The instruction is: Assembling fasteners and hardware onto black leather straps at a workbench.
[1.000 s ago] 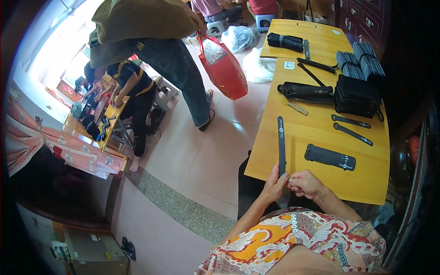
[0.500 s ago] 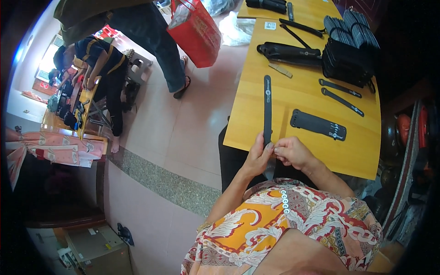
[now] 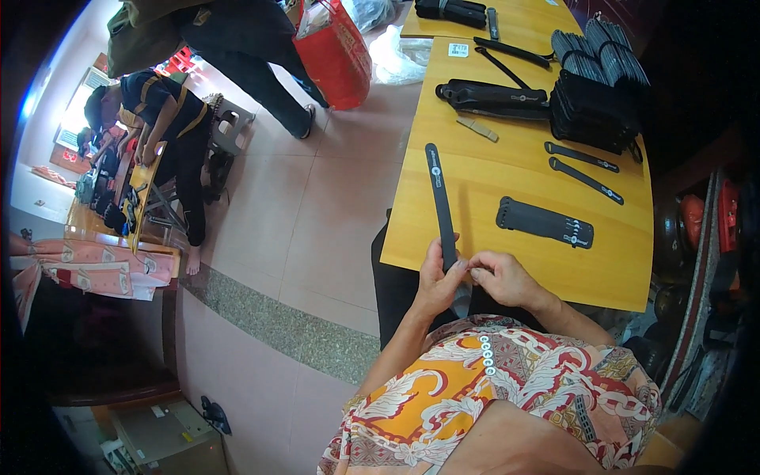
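Upright over the table's near left edge stands a long black strap (image 3: 438,190) with a rounded tip and white print. Its lower part is gripped between the thumb and fingers of my left hand (image 3: 437,283). A paler end hangs below that hand. My right hand (image 3: 508,279) is closed in a pinch close to my left thumb; whatever its fingertips hold is too small to make out. Ahead of my right hand lies a flat black panel (image 3: 545,223) with a scalloped end. Beyond it rest two shorter black straps, an upper strap (image 3: 582,157) and a lower strap (image 3: 586,181).
On the yellow table (image 3: 475,178) are a stack of black pieces (image 3: 594,111), striped bundles (image 3: 602,54), a long black pouch (image 3: 492,96) and a small tan strip (image 3: 477,129). A person (image 3: 237,63) with a red bag (image 3: 336,59) stands left; another person (image 3: 170,103) bends over a far table.
The strap's upper end has tilted to the left, and both hands have shifted slightly left and down. The standing person's leg and red bag have moved; the view has shifted a little.
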The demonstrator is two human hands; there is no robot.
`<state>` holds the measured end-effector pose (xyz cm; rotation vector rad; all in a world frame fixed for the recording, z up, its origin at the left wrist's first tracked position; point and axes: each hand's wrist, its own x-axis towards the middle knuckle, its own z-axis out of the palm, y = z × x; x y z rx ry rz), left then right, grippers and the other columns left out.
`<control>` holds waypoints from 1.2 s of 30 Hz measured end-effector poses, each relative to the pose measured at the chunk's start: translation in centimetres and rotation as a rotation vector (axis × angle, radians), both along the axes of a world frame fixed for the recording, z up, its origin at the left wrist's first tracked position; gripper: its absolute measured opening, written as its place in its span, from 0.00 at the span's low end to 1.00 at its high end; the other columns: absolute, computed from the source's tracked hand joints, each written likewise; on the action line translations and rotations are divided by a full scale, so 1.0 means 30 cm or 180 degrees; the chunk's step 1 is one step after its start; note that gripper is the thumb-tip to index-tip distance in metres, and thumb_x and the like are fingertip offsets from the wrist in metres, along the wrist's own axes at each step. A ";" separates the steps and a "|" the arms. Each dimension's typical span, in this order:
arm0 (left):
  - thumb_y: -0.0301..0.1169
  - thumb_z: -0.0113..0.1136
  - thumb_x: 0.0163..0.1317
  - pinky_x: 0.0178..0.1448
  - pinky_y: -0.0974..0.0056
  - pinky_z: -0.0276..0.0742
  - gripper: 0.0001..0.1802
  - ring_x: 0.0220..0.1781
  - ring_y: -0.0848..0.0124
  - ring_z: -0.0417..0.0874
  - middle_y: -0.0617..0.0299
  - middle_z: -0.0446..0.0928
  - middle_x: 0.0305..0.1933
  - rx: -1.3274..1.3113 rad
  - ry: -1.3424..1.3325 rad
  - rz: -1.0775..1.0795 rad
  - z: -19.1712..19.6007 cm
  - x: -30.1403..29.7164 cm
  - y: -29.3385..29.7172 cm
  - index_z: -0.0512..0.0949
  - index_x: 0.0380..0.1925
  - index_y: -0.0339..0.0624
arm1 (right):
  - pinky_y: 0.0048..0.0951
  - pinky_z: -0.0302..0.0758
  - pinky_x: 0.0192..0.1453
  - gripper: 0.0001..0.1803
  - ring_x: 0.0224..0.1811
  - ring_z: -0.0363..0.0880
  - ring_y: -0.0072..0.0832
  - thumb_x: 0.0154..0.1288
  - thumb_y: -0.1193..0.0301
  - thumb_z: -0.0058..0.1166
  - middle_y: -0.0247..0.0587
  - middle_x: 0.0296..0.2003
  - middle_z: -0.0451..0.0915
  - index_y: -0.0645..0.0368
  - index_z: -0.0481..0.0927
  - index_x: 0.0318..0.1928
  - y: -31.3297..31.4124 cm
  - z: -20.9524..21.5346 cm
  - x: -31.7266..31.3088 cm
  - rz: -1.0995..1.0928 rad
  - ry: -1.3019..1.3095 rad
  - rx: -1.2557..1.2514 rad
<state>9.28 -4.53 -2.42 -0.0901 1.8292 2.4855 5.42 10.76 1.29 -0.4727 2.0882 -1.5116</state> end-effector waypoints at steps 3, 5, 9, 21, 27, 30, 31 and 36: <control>0.27 0.52 0.62 0.35 0.76 0.67 0.22 0.32 0.80 0.67 0.67 0.64 0.32 -0.0283 0.0034 -0.0001 0.007 -0.003 0.009 0.59 0.55 0.36 | 0.29 0.71 0.34 0.10 0.28 0.74 0.25 0.64 0.71 0.45 0.38 0.24 0.76 0.66 0.76 0.34 0.017 0.007 -0.023 0.0504 -0.0374 0.0521; 0.28 0.52 0.62 0.35 0.75 0.67 0.22 0.32 0.80 0.67 0.67 0.64 0.32 -0.0339 0.0183 -0.0067 0.004 0.007 0.010 0.59 0.55 0.36 | 0.28 0.70 0.30 0.11 0.25 0.72 0.24 0.65 0.70 0.45 0.36 0.22 0.75 0.66 0.75 0.32 0.024 -0.008 -0.016 0.0447 -0.0632 0.0135; 0.31 0.51 0.64 0.36 0.75 0.65 0.22 0.32 0.79 0.66 0.67 0.63 0.32 -0.0621 0.0420 -0.0182 0.008 0.010 -0.003 0.59 0.55 0.36 | 0.23 0.63 0.21 0.14 0.17 0.65 0.20 0.66 0.68 0.45 0.30 0.18 0.70 0.64 0.74 0.27 0.046 -0.045 -0.040 0.0195 -0.2774 -0.0832; 0.32 0.50 0.65 0.34 0.75 0.64 0.21 0.31 0.80 0.64 0.68 0.63 0.30 -0.0209 0.0066 -0.0344 0.012 -0.016 -0.034 0.60 0.55 0.36 | 0.47 0.70 0.30 0.08 0.28 0.74 0.56 0.57 0.73 0.50 0.59 0.23 0.74 0.65 0.74 0.26 -0.025 0.020 -0.026 0.0467 0.1382 0.0534; 0.31 0.49 0.65 0.33 0.76 0.62 0.20 0.29 0.81 0.64 0.68 0.63 0.29 0.0248 -0.0085 -0.0474 0.020 0.003 -0.032 0.60 0.54 0.36 | 0.43 0.70 0.26 0.10 0.22 0.76 0.47 0.60 0.71 0.48 0.54 0.20 0.74 0.65 0.73 0.26 -0.003 -0.038 -0.041 0.0288 -0.1982 -0.0376; 0.31 0.49 0.65 0.33 0.76 0.63 0.20 0.30 0.81 0.65 0.69 0.63 0.29 0.0148 -0.0094 -0.0492 0.021 0.013 -0.029 0.60 0.54 0.36 | 0.42 0.70 0.26 0.11 0.22 0.76 0.46 0.61 0.71 0.47 0.53 0.19 0.74 0.65 0.72 0.26 -0.009 -0.076 -0.021 0.0268 -0.1029 -0.0426; 0.31 0.49 0.65 0.33 0.76 0.63 0.20 0.30 0.81 0.65 0.69 0.63 0.29 0.0149 -0.0104 -0.0491 0.012 0.013 -0.025 0.60 0.54 0.36 | 0.42 0.70 0.26 0.11 0.22 0.76 0.45 0.61 0.71 0.47 0.53 0.19 0.74 0.66 0.71 0.25 -0.013 -0.088 -0.013 0.0259 -0.0555 -0.0447; 0.31 0.49 0.65 0.28 0.75 0.63 0.16 0.26 0.80 0.65 0.69 0.64 0.26 -0.0357 -0.0262 0.0113 0.010 -0.014 -0.005 0.63 0.50 0.40 | 0.39 0.71 0.28 0.13 0.24 0.77 0.44 0.62 0.69 0.46 0.53 0.21 0.75 0.66 0.71 0.25 -0.032 -0.046 -0.002 0.0223 0.1732 0.0425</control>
